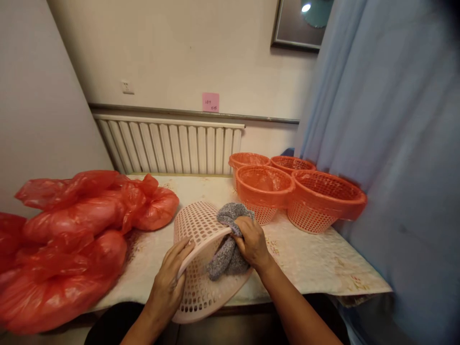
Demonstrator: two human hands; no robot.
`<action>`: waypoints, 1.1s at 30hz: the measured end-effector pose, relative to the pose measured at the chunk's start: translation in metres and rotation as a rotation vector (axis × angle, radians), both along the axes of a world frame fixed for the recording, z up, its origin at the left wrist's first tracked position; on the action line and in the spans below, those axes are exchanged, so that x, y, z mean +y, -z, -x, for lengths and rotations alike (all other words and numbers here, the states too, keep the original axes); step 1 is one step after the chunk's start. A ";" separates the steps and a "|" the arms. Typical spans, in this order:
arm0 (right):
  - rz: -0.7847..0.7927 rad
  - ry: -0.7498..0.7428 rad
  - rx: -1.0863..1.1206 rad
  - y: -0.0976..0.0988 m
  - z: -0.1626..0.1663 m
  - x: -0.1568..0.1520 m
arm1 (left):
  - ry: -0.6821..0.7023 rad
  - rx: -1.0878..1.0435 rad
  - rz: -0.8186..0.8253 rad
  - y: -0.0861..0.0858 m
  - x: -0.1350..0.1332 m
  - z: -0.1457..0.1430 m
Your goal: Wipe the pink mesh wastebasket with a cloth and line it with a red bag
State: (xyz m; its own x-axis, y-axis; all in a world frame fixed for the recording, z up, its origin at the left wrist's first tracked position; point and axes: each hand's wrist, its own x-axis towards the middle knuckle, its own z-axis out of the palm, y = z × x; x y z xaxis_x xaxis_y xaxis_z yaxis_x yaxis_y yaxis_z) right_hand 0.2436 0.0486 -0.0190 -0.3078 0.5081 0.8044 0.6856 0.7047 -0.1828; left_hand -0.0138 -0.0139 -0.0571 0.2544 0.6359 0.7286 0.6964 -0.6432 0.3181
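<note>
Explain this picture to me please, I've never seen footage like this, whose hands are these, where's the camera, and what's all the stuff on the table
There is one picture, taken by a camera worn on a person's head, looking forward and down, so the two bare hands at the bottom are that person's own. The left hand grips the rim of a pale pink perforated basket, tipped on its side at the table's near edge. The right hand presses a grey cloth into the basket's opening. On the table, covered with a light patterned cloth, lie red plastic bags on the left and four orange baskets on the right. Behind stand a white radiator and a wall bearing a pink note. A blue curtain hangs at right.
</note>
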 end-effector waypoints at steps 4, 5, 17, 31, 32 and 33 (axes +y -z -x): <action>-0.034 0.030 0.124 0.027 -0.014 0.009 | 0.000 -0.010 0.008 0.005 -0.003 0.002; -0.035 0.042 0.158 0.036 -0.017 0.011 | -0.006 -0.011 0.011 0.006 -0.004 0.003; 0.348 0.313 0.743 0.155 -0.022 0.001 | -0.045 -0.040 0.073 0.017 -0.013 0.010; 0.616 0.241 0.834 0.210 -0.016 -0.029 | -0.201 -0.093 0.114 0.033 -0.028 0.018; 0.625 0.238 0.833 0.211 -0.017 -0.029 | -0.211 -0.094 0.115 0.032 -0.028 0.017; 0.636 0.236 0.829 0.212 -0.017 -0.030 | -0.219 -0.096 0.117 0.032 -0.028 0.017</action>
